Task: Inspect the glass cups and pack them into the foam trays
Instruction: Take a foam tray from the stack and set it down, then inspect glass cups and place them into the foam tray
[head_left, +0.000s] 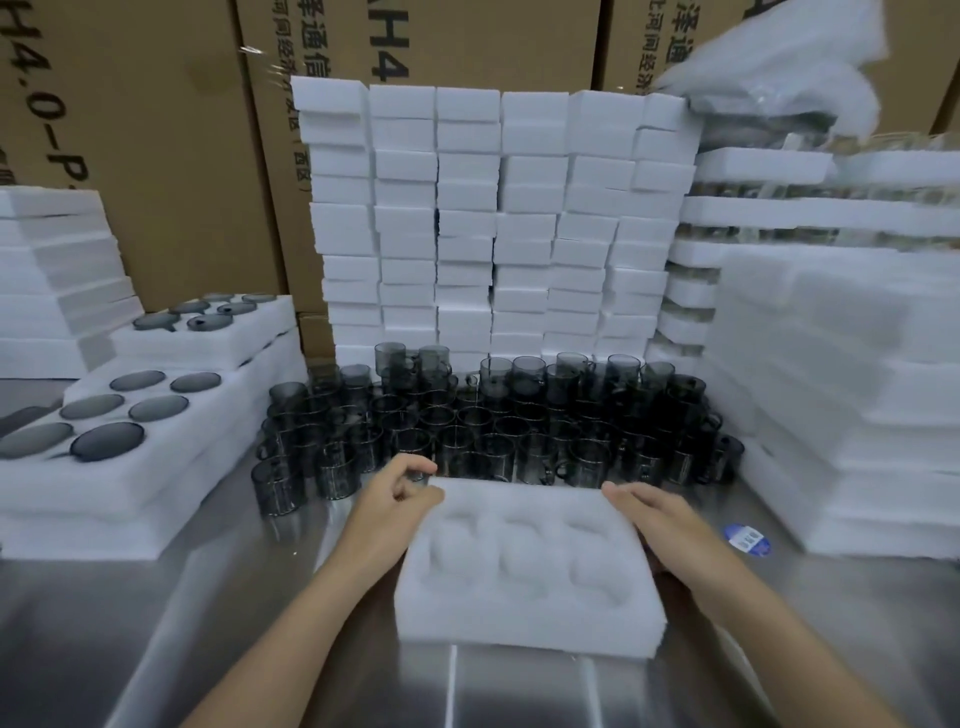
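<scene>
Both hands grip the foam tray (527, 566) at the table's (156, 649) near edge: left hand (400, 496) pinching its corner, right hand (657, 519) flat along its side. Smoky glass cups (493, 431) crowd just behind (foam blocks (493, 218) stacked beyond).

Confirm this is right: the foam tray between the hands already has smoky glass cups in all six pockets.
Not right. The head view shows the foam tray between the left hand and right hand with all six pockets empty.

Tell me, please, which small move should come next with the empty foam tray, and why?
Probably settle the foam tray flat, then take a smoked glass cup from the cluster behind it. Its pockets are all empty, and the left hand and right hand hold only its far corners.
</scene>
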